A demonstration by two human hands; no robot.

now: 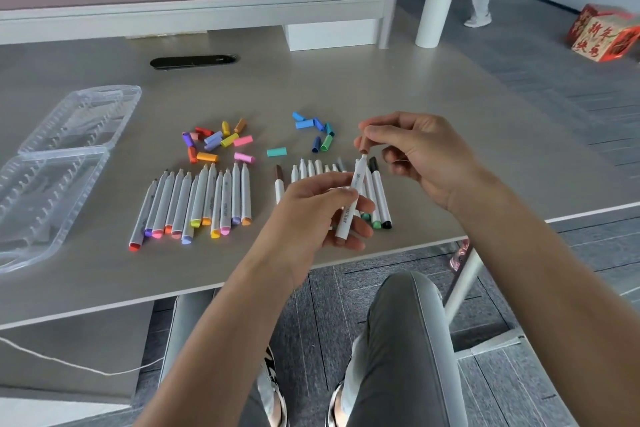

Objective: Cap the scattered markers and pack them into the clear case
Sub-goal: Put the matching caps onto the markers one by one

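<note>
Head view, frame centre: left hand grips an upright white marker; right hand pinches a brown cap just above its tip. Clear case lies open at left.

The grey bench has a black oval cable slot near its far edge. Behind it, on the grey floor, a white paper roll stands upright, and a red box (with printed characters) sits further right
</note>
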